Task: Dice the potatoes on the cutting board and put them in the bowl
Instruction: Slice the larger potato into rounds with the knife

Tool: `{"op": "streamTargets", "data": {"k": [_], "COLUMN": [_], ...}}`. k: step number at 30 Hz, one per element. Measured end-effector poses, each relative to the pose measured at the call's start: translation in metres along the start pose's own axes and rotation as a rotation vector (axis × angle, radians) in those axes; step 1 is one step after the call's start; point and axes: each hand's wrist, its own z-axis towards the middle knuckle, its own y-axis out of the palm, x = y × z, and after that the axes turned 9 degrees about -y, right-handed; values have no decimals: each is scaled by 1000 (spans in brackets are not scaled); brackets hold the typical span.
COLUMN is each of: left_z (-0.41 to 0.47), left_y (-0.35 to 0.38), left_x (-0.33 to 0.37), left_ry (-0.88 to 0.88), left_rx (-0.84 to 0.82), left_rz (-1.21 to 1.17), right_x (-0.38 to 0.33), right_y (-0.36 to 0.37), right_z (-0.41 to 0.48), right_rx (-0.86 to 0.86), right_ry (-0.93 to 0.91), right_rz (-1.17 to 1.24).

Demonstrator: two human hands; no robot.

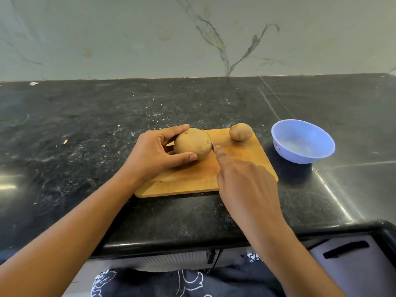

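A large brown potato (192, 146) lies on the left part of the wooden cutting board (242, 161). My left hand (154, 155) holds it, fingers over its far side and thumb at its near side. My right hand (246, 185) grips a knife (213, 146) with the forefinger stretched along its back; only a short bit of blade shows, at the potato's right side. A smaller whole potato (240, 132) sits at the board's far right corner. A light blue bowl (303, 140) stands on the counter to the right of the board.
The board lies on a black stone counter (85, 129) with scattered crumbs and scraps. A marble wall (192, 35) rises behind. The counter's front edge (192, 243) runs close to my body, with drawers below it.
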Motion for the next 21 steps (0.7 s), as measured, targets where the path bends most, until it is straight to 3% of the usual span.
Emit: {"op": "streamTargets", "data": {"k": [7,15,21], "left_z": [-1,-1,-1], "left_y": [-1,-3,-4], "left_x": [2,-2,-2], "left_ry": [3,1,-15], "left_rx": [-7,-7,-22], "left_rz": [12,34,48], "right_x": [-2,-1,1], "right_y": [-5,-5,-13], "right_z": [1,-1,-8], "right_rx": [-145,-110,-119], "right_ry": [6,-52,16], "right_rz": [-13,47,69]}}
